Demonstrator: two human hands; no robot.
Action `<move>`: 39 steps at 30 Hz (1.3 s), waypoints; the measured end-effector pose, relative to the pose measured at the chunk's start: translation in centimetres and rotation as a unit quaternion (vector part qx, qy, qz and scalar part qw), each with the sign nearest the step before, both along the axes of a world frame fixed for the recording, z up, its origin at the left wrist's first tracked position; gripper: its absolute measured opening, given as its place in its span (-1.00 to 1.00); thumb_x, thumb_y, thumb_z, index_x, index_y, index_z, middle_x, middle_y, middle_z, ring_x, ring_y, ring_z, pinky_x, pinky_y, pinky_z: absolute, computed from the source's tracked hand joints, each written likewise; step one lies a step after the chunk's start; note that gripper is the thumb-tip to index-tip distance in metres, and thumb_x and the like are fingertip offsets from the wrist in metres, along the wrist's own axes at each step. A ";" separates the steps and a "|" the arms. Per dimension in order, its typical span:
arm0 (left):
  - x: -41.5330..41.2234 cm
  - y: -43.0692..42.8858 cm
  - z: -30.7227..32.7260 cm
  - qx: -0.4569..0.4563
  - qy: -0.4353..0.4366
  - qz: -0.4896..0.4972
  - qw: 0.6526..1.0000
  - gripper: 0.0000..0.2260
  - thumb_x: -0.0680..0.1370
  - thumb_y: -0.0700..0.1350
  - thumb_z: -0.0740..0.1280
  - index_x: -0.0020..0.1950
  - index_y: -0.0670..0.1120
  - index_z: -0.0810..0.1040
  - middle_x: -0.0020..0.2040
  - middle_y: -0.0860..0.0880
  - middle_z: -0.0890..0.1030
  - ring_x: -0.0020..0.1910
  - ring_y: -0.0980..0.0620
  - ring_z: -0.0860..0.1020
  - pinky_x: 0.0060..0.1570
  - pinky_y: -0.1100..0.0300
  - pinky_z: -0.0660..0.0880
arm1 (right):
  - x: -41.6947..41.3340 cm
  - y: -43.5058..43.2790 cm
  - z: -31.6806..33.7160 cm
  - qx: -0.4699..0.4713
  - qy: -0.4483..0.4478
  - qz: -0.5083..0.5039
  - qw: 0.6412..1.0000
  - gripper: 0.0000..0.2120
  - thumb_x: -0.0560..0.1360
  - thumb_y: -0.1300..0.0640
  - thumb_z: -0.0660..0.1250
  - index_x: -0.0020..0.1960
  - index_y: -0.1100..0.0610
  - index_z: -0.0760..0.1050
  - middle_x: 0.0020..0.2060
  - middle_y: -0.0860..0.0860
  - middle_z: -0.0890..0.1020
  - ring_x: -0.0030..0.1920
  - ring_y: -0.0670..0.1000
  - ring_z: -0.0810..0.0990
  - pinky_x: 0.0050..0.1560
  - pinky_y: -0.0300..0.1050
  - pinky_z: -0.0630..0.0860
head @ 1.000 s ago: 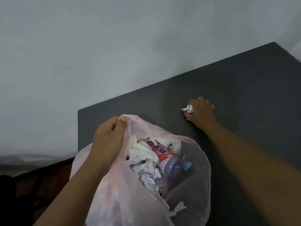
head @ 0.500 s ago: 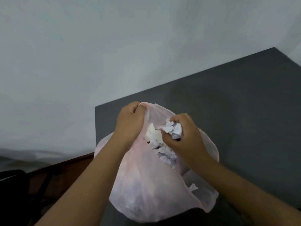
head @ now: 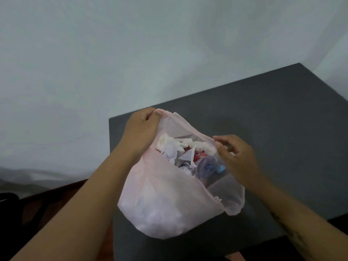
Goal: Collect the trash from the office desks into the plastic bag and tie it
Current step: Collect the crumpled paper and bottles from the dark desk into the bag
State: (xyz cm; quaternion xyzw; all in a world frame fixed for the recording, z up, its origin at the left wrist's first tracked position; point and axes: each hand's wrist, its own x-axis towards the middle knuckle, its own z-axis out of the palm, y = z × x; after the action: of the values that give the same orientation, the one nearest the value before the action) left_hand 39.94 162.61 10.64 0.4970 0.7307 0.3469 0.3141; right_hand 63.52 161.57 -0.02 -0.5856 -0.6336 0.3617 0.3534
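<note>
A thin pinkish-white plastic bag (head: pixel 165 200) hangs over the near left part of a dark grey desk (head: pixel 273 119). Its mouth gapes, showing crumpled white paper (head: pixel 170 150), a red-printed wrapper and a clear bottle with a blue cap (head: pixel 220 168). My left hand (head: pixel 140 129) is shut on the bag's far left rim and holds it up. My right hand (head: pixel 234 154) is at the right rim, thumb and fingers pinching the edge of the plastic. The crumpled paper it carried lies inside the bag.
A pale wall fills the upper and left view. The desk's left edge (head: pixel 110 140) runs just behind my left wrist. Below left are a reddish-brown wooden surface (head: pixel 62 196) and a dark shape at the far left.
My right hand picked a crumpled paper off the desk, brought it to the bag and let it go inside. That hand now pinches the bag's right rim. The left hand kept its grip.
</note>
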 end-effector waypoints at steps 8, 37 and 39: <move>-0.9 -0.8 0.9 0.030 0.023 0.004 0.999 -0.71 0.63 -0.01 0.18 -0.05 -0.10 0.65 -0.03 -0.16 0.62 -0.23 0.06 0.44 -0.23 0.15 0.36 | 3.5 -0.6 -5.7 -0.269 -0.134 -0.039 0.953 -0.84 0.61 0.14 0.21 -0.06 0.17 0.51 -0.03 0.17 0.63 -0.09 0.14 0.60 0.01 0.12 0.58; -1.9 0.8 -0.7 0.125 0.018 0.019 0.992 -0.77 0.68 0.05 0.13 -0.01 -0.01 0.51 -0.23 -0.03 0.56 -0.40 0.19 0.40 -0.40 0.40 0.33 | 0.3 11.3 9.4 0.069 -0.089 -0.064 0.992 -0.79 0.66 0.13 0.09 -0.09 0.21 0.35 -0.27 0.04 0.48 -0.29 0.02 0.45 -0.35 -0.14 0.35; -1.4 0.9 -2.1 0.102 0.032 -0.012 0.994 -0.81 0.67 0.10 0.14 -0.05 0.09 0.46 -0.27 0.00 0.54 -0.40 0.18 0.41 -0.37 0.25 0.36 | 0.8 10.9 8.3 0.046 -0.072 -0.054 0.995 -0.82 0.65 0.08 0.11 0.01 0.16 0.42 -0.16 0.06 0.57 -0.20 0.01 0.55 -0.27 -0.13 0.45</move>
State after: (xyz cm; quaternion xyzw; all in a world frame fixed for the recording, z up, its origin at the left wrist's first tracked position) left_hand 38.52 163.54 8.54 0.5464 0.6953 0.3994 0.2421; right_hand 64.30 172.45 8.28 -0.6266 -0.6408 0.2692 0.3526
